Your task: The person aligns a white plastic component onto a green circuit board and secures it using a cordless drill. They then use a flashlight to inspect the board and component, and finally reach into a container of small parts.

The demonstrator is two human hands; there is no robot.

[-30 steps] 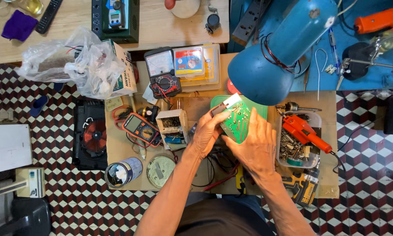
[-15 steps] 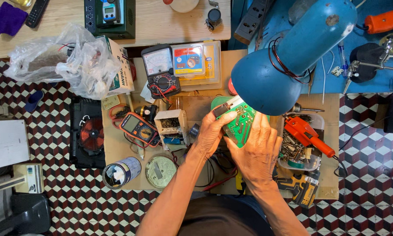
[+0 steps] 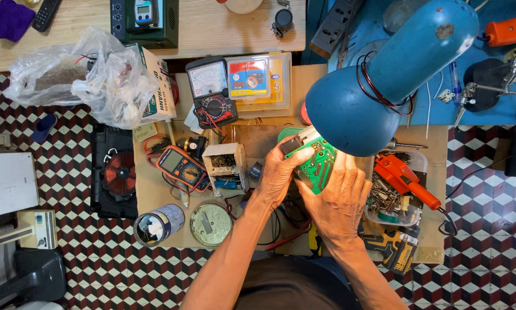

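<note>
Holding a green board under the lamp

Both forearms come up from the bottom of the view and meet over the middle of the workbench (image 3: 154,195). The left hand (image 3: 281,175) is turned with its back up, and its fingers are closed around the near end of the green circuit board (image 3: 315,163), with the thumb on top beside a small black part. The right hand (image 3: 338,201) lies under and beside the board from the right, its fingers together and stretched up along the board's edge, so they clamp it too. The board is tilted, above the bench, just under the shade of the blue desk lamp (image 3: 384,86), which covers its far end.

Just right of the right hand stands a clear plastic tray (image 3: 410,215) with many small metal parts, and an orange soldering gun (image 3: 407,178) lies across it. Left of the left hand is a small open box (image 3: 224,165) with parts inside. Further left lies an orange multimeter (image 3: 180,166), and near the front edge a round tin can (image 3: 157,225) lies on its side.
</note>
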